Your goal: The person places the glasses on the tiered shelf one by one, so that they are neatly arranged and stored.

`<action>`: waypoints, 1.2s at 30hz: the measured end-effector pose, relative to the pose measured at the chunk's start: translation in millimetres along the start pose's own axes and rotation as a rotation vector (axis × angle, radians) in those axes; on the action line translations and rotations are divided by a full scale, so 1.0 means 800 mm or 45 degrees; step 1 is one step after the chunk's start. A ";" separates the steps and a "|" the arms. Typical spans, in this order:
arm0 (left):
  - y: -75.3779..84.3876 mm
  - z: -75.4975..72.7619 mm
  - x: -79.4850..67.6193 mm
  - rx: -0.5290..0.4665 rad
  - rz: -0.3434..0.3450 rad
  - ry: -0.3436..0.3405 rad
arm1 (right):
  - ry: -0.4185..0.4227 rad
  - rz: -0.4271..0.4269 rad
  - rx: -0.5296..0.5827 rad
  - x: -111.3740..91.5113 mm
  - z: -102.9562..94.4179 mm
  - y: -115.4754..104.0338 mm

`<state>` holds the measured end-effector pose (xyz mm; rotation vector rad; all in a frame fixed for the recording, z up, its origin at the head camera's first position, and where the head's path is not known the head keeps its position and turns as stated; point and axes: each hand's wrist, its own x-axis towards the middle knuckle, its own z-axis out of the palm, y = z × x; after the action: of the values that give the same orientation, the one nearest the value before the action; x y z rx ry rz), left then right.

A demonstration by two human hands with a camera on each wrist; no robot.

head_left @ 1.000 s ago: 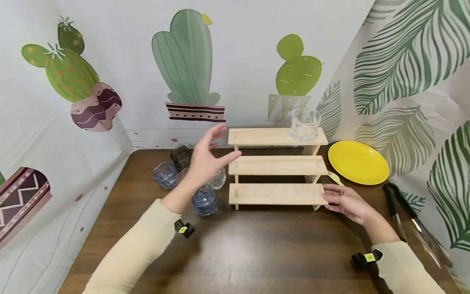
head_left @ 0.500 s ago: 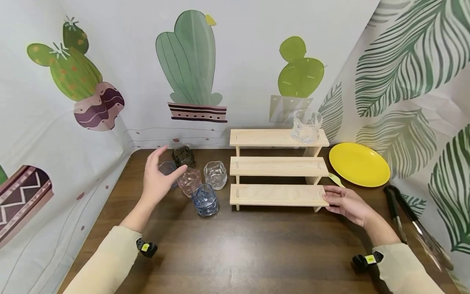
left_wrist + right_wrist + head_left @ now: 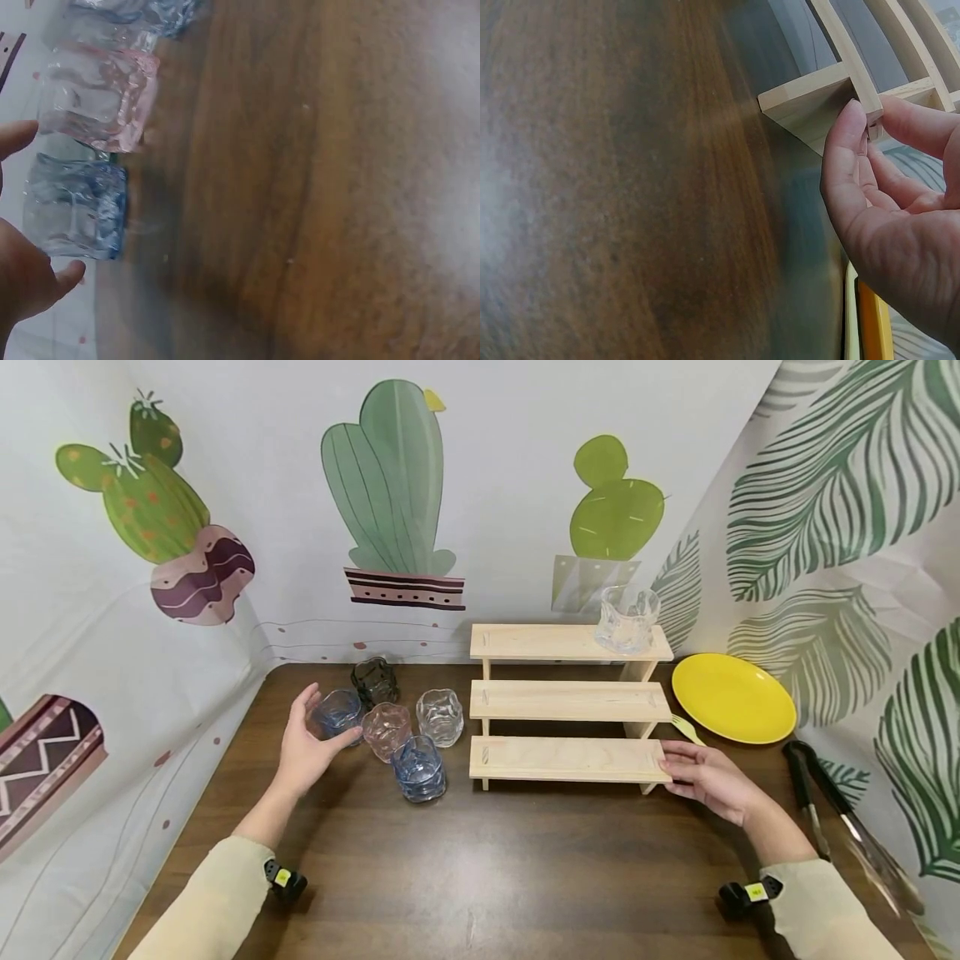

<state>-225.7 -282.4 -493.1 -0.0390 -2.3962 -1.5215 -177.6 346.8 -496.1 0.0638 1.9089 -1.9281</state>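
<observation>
My left hand has its thumb and fingers spread on either side of a blue glass; a gap shows in the left wrist view, where the blue glass stands between fingertip and thumb. A pink glass, a dark grey glass, a clear glass and a second blue glass stand close by. My right hand pinches the right end of the lowest board of a three-tier wooden shelf. In the right wrist view, thumb and fingers grip that board's corner.
On the shelf's top tier, at the right, stands another clear glass. A yellow plate lies right of the shelf, with a pale yellow fork beside it. Black-handled tongs lie at the table's right edge.
My left hand has moved left and down, from beside the shelf to around the left blue glass. My right hand keeps its hold on the shelf.
</observation>
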 end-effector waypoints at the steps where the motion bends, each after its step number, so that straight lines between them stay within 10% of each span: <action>1: -0.003 0.001 0.000 -0.033 -0.015 -0.004 | 0.000 0.000 0.000 0.000 0.000 0.000; 36: -0.036 0.017 -0.003 -0.153 -0.265 0.199 | 0.000 0.020 -0.016 -0.001 0.000 -0.002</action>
<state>-232.3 -282.5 -524.5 0.3013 -2.2416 -1.6899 -177.6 346.7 -494.5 0.0751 1.9144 -1.9061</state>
